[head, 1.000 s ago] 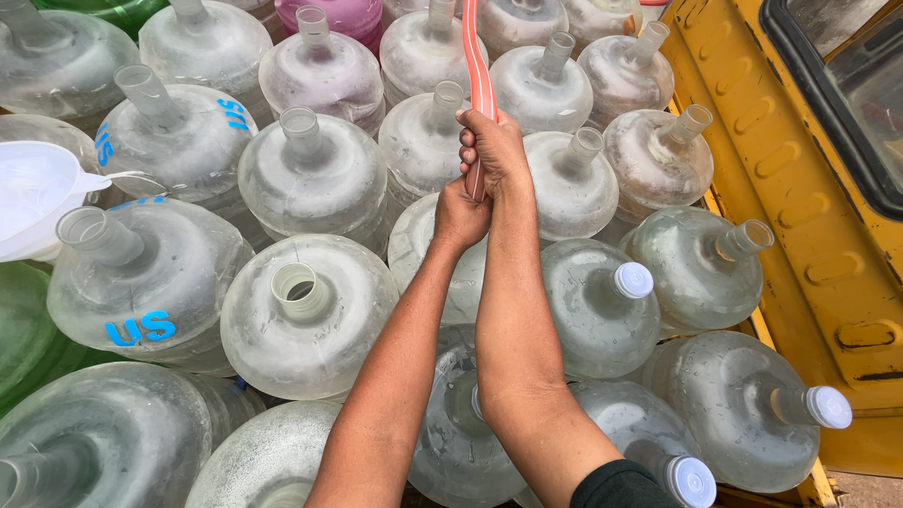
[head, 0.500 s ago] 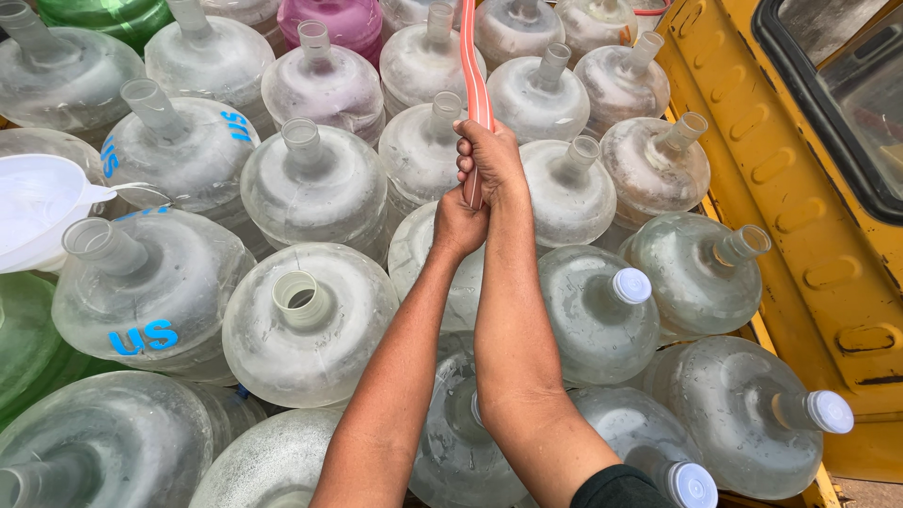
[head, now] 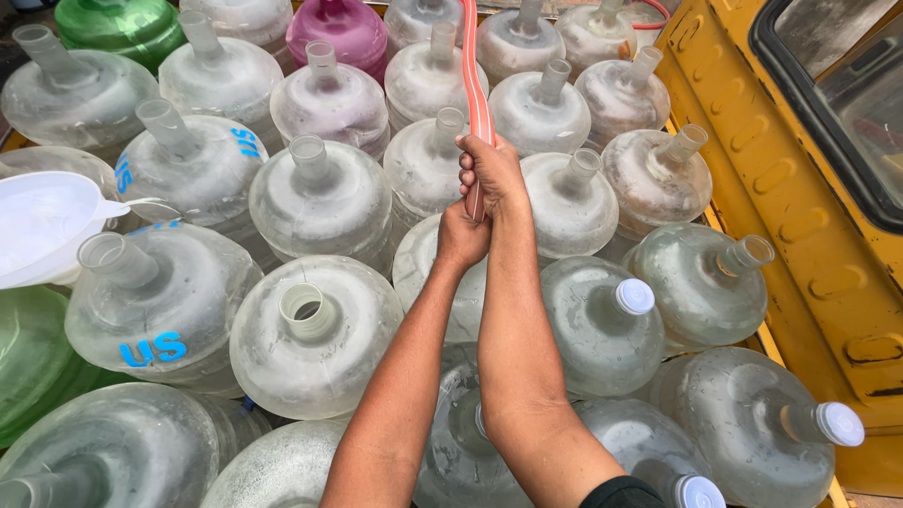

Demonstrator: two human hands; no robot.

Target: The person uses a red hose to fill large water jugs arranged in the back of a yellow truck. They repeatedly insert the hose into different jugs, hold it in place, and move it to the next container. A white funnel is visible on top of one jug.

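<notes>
My right hand [head: 491,171] is closed around a red-and-white striped hose [head: 473,85] that runs up toward the top edge of the view. My left hand [head: 461,235] sits just below it, gripping the hose's lower end, which is hidden inside the fist. Both hands hover over a clear water jug [head: 428,273] whose neck they cover. Around them stand several clear, dusty jugs, among them an uncapped one [head: 310,334] to the left and a white-capped one [head: 602,325] to the right.
A white plastic funnel [head: 42,226] rests on a jug at the far left. Green jugs [head: 122,23] and a pink jug [head: 337,26] stand among the clear ones. A yellow metal vehicle side [head: 800,207] borders the jugs on the right.
Both hands stay on the hose at almost the same spot. The view has shifted slightly, nothing else has moved.
</notes>
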